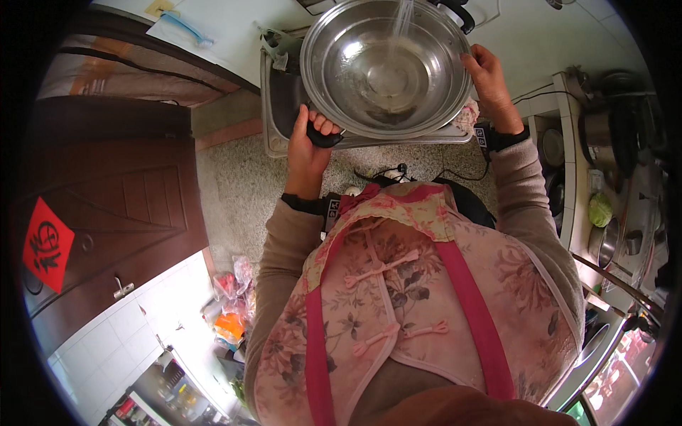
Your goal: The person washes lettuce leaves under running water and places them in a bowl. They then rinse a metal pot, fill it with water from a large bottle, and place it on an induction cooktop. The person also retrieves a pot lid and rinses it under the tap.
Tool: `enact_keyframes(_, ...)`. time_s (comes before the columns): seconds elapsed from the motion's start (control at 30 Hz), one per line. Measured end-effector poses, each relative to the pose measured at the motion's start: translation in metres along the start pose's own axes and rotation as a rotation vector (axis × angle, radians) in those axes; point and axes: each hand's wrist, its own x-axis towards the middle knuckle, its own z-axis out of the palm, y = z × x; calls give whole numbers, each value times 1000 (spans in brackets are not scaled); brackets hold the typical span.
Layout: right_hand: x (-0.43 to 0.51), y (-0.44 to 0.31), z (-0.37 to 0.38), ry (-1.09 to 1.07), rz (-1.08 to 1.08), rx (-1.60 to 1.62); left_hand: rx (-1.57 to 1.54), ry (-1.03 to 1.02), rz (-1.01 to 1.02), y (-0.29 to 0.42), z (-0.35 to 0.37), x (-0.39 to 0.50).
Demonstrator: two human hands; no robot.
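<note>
A wide stainless steel pan (391, 80) is held over the sink (277, 96), and a stream of water (403, 21) runs into it from above. Water covers its bottom. My left hand (314, 130) is closed around the black handle (322, 137) at the pan's near left. With thumb and fingers my right hand (485, 72) grips the rim on the right, below a second black handle (459, 15). A wet, pale pink cloth or similar soft thing (467, 116) lies at the sink's right edge, partly under the pan.
A green strainer or basket (279, 45) sits in the sink's far left corner. A light blue brush (186, 27) lies on the counter at the upper left. Black cords (463, 178) hang below the sink. Shelves with pots and a cabbage (600, 210) stand at the right, a brown door (117, 197) at the left.
</note>
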Motion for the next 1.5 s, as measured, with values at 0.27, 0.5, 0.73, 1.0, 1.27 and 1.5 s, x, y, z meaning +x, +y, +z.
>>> enact_keyframes(0.27,18,51,7,-49,-72,144,46,-136,107,17,44,-3)
enact_keyframes(0.5,52,95,23,-51,316,518,93,-147,159,27,51,-12)
enact_keyframes(0.73,106,122,39,116,492,718,117,-104,178,31,42,-18)
enact_keyframes(1.0,133,192,49,204,458,120,160,-31,294,37,33,-29)
enact_keyframes(1.27,154,192,39,221,603,820,149,-47,327,45,32,-40)
enact_keyframes(1.5,116,153,41,-2,469,900,319,-42,310,53,40,-49)
